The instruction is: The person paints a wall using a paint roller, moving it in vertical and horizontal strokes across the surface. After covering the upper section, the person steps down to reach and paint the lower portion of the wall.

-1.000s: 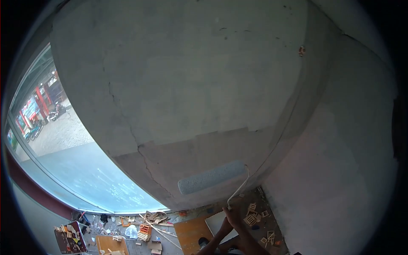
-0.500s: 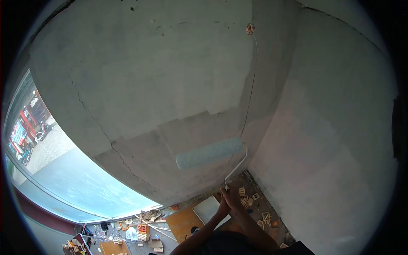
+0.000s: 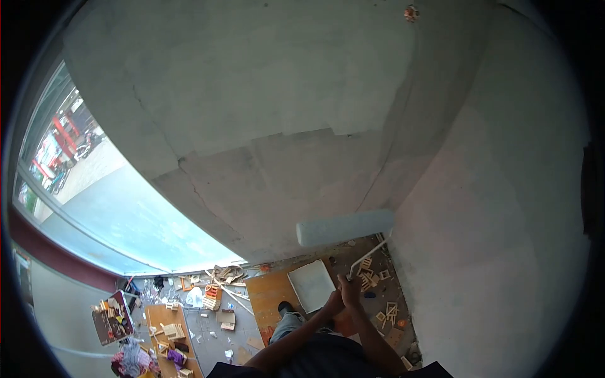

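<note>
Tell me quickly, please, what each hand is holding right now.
Left hand: closed on the handle end of the pale blue fuzzy paint roller.
Right hand: closed on that handle too, just above the left.

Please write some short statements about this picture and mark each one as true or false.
1. The left hand and the right hand both grip the handle of the paint roller. True.
2. The roller's sleeve rests in the tray. False: it is raised by the wall, apart from the tray.
3. A large window lies left of the wall. True.
4. The tray is red. False: it is white.
</note>
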`<state>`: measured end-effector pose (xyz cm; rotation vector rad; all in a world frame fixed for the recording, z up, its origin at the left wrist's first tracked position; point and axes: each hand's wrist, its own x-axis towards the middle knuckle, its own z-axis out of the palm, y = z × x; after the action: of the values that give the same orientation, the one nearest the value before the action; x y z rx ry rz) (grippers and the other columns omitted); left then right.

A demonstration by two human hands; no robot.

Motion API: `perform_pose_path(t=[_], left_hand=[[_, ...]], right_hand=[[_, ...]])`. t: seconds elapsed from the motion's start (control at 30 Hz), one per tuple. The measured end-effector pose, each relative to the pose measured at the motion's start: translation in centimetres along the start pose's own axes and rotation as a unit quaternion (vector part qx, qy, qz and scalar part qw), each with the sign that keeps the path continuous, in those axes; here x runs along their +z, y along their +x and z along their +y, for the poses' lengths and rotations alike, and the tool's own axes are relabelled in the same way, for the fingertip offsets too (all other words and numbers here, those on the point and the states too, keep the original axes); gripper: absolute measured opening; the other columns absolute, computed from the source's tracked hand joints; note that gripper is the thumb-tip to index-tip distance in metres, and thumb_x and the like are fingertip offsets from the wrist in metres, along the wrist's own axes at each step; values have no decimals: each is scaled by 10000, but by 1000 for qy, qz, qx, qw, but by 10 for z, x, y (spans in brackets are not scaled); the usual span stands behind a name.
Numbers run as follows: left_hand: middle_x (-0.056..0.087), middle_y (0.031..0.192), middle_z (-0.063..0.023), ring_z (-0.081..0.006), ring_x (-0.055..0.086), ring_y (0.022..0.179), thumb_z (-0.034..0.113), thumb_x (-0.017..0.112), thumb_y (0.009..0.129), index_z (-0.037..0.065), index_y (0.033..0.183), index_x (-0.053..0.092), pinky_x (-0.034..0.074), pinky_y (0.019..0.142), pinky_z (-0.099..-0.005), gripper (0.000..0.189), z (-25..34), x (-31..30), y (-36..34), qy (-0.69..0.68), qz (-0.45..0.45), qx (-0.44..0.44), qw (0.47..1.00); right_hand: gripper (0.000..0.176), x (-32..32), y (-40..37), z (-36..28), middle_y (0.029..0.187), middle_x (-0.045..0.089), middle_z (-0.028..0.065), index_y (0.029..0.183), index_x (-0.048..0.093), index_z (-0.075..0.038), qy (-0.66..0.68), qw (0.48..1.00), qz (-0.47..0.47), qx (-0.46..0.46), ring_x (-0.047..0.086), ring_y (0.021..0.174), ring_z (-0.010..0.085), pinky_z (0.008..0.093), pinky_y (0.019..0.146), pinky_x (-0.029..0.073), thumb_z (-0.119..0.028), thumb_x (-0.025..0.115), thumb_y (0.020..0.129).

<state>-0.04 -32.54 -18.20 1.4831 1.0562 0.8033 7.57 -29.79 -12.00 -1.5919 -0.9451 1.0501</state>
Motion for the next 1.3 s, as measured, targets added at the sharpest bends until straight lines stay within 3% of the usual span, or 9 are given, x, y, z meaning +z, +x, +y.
perform_pose_path(t=[0.27,0.5,0.73,0.8,1.03,1.13,1.17,1.23,1.3], left_hand=[[614,850,-197,-346,602,843,118,589,768,-1,957,545,458,675,-401,228,-29,-49,-40,71,65,36,995],[581,886,-61,-136,524,799,77,574,764,-4,1029,535,449,693,-318,280,-28,-173,-67,-71,154,87,982],[589,715,-36,-104,543,705,132,579,688,-49,881,570,451,635,-284,265,-19,-292,-81,-106,356,36,928],[589,713,-55,-102,549,695,150,584,687,-47,867,570,448,617,-281,267,-23,-332,-83,-120,375,12,919],[575,706,-103,-125,526,524,233,560,710,-30,1169,460,382,429,-274,538,-42,-463,-68,-85,324,-100,937],[607,840,-145,-174,593,690,251,578,714,-22,1121,428,456,570,-300,513,-44,-507,-56,-69,266,-136,952],[607,771,-116,-151,579,673,248,601,701,-39,941,518,449,567,-287,383,-64,-510,-48,-63,310,-77,946],[508,930,-132,-178,462,876,264,603,714,-35,957,498,362,727,-296,400,-72,-521,-41,-64,312,-28,948],[367,1267,-198,-254,312,1203,291,571,754,-7,1246,342,244,970,-328,619,-73,-532,-40,-64,268,-24,961]], right_hand=[[298,66,-16,34,483,456,1,543,441,-65,215,964,-119,98,434,431,92,290,412,326,-119,614,779],[241,175,-27,-37,540,528,29,591,536,-46,56,946,-314,51,520,515,121,286,505,408,-163,648,769],[415,335,-38,-54,490,451,12,542,472,-61,5,961,-271,-47,428,441,110,287,446,348,-332,574,839],[471,374,-37,-71,458,381,-11,529,411,-85,94,945,-307,64,369,395,88,273,394,289,-390,522,869],[522,507,-15,-113,428,271,-53,525,333,-124,143,933,-293,154,255,339,62,249,338,200,-471,465,891],[528,541,-5,-129,426,274,-53,524,333,-127,166,933,-266,180,255,336,66,245,337,202,-490,472,881],[525,549,0,-128,428,279,-52,527,334,-128,167,933,-268,174,259,335,68,244,336,204,-492,476,878],[518,562,6,-126,431,288,-50,535,337,-132,168,933,-273,165,268,333,72,243,335,208,-497,484,872],[507,570,10,-126,435,296,-43,543,342,-130,177,931,-267,175,278,335,75,246,334,216,-488,493,870]])
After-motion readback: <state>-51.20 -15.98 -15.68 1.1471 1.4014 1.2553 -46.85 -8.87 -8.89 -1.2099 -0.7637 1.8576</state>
